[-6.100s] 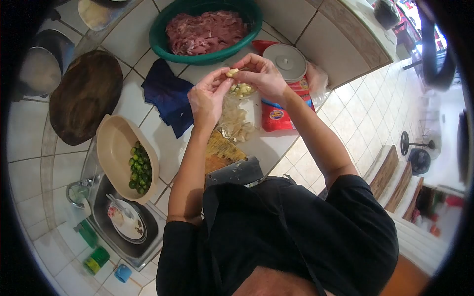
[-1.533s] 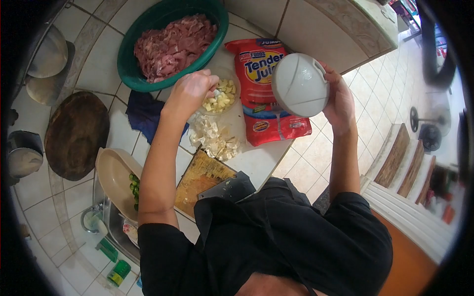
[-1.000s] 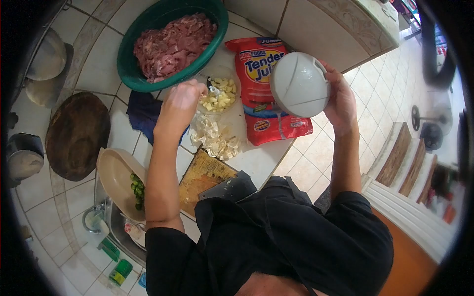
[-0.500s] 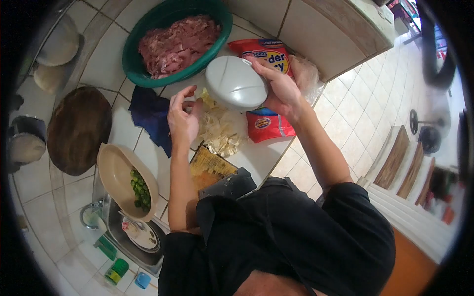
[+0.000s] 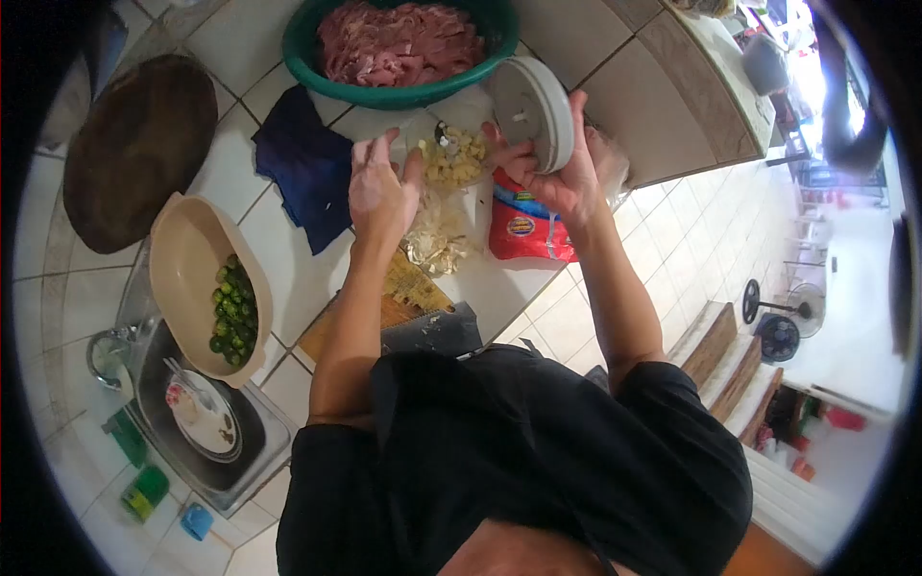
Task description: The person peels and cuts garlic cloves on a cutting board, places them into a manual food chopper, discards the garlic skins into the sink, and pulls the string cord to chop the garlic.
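My right hand (image 5: 562,178) grips a pale grey chopper lid (image 5: 533,110), tilted up so that its underside shows. Below and left of the lid is a clear chopper bowl holding pale yellow pieces, likely garlic cloves (image 5: 451,161), around a central blade post. Beside the bowl's left side is my left hand (image 5: 382,187), its fingers apart; whether it touches the wall is hard to tell. Papery peels (image 5: 437,248) lie in front of the bowl. Closer to my body are a wooden board (image 5: 408,288) and a broad dark blade (image 5: 432,331).
A green basin (image 5: 403,96) of raw meat (image 5: 399,43) stands at the back. Around lie a red packet (image 5: 528,230), dark blue cloth (image 5: 305,158), round wooden board (image 5: 139,154) and beige dish (image 5: 182,278) with green pieces. A sink (image 5: 254,451) holds a plate.
The grey lid has moved right and tipped up in my right hand, bringing the bowl's contents into view. My left hand stays near the bowl. The camera view has shifted.
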A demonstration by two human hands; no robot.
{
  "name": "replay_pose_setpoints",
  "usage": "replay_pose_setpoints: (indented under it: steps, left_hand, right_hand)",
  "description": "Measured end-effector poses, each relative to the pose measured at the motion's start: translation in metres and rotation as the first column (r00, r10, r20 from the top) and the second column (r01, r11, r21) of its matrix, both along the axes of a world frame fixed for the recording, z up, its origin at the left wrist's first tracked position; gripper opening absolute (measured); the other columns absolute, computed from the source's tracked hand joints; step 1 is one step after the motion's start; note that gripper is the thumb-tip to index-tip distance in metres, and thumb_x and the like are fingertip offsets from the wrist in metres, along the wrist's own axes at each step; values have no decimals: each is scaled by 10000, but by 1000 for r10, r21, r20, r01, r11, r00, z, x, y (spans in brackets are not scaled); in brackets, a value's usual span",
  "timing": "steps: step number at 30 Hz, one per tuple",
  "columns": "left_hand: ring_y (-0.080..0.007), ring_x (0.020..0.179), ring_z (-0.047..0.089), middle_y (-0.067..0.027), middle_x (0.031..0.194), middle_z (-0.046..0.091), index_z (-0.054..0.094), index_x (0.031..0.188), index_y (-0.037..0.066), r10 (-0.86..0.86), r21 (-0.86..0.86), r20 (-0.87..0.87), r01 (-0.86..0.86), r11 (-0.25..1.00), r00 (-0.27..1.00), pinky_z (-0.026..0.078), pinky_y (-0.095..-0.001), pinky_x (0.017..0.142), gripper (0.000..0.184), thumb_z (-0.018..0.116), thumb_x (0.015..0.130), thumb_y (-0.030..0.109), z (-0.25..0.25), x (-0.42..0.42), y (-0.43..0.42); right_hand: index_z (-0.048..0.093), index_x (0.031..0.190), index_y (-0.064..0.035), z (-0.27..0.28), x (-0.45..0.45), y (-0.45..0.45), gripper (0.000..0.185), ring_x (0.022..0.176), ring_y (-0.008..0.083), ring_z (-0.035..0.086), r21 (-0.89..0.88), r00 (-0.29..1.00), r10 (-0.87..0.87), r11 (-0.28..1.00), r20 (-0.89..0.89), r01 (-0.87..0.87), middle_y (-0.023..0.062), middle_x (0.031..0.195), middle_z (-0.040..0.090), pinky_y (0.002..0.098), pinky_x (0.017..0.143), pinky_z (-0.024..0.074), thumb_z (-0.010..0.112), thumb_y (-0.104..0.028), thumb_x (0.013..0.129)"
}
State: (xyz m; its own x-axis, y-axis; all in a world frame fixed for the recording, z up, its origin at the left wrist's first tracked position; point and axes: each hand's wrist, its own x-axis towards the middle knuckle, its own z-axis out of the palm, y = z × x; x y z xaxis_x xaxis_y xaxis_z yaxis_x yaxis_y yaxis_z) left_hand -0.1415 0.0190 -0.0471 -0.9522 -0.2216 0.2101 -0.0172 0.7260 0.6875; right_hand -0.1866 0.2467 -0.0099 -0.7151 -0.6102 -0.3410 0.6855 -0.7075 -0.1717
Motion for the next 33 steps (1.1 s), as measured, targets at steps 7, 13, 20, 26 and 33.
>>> replay_pose_setpoints:
  steps: [7, 13, 20, 26, 33]
  left_hand:
    - [-244, 803, 660, -167, 1074, 637, 600, 1236, 34, -17, 86, -177, 33, 996, 984, 509, -354, 778, 466, 609, 920, 376, 2, -10, -4]
    - [-185, 858, 643, -72, 955, 679, 633, 1152, -34, -302, 973, 39, 33, 229, 952, 538, -304, 686, 581, 585, 926, 499, 35, -4, -5]
    - [-345, 1025, 608, -198, 1051, 657, 586, 1251, 35, 1, 236, -90, 21, 972, 996, 482, -398, 895, 477, 600, 899, 357, -17, -7, -11]
    - [-380, 1062, 607, -249, 1104, 635, 604, 1237, 40, -75, 130, 28, 70, 989, 997, 490, -433, 918, 468, 649, 822, 251, -22, -17, -8]
    - [-397, 997, 620, -301, 1100, 611, 603, 1196, -47, -202, 100, 87, 194, 976, 975, 503, -434, 889, 476, 652, 770, 159, -12, 2, -6]
  right_hand:
    - [385, 1432, -93, -23, 15, 0, 1045, 926, 166, 470, -142, 985, -28, 990, -171, 3, 135, 1308, 462, 243, 709, 433, 859, -490, 589]
    - [347, 1448, -13, 18, 14, -23, 878, 1191, 220, 512, 687, 844, 201, 685, -498, 242, 173, 1343, 479, 347, 977, 458, 836, -184, 740]
    - [385, 1415, 14, 6, -1, -20, 882, 1195, 218, 504, 546, 935, 103, 831, -339, 107, 145, 1329, 505, 318, 1004, 431, 861, -252, 722]
    - [457, 1362, -5, -18, 1, 1, 938, 1124, 183, 480, 219, 905, 58, 975, -421, 40, 136, 1334, 496, 275, 865, 428, 877, -380, 612]
    - [457, 1360, -3, -18, 9, 3, 876, 1086, 211, 493, 83, 931, 19, 996, -364, 12, 165, 1314, 505, 285, 802, 427, 892, -278, 651]
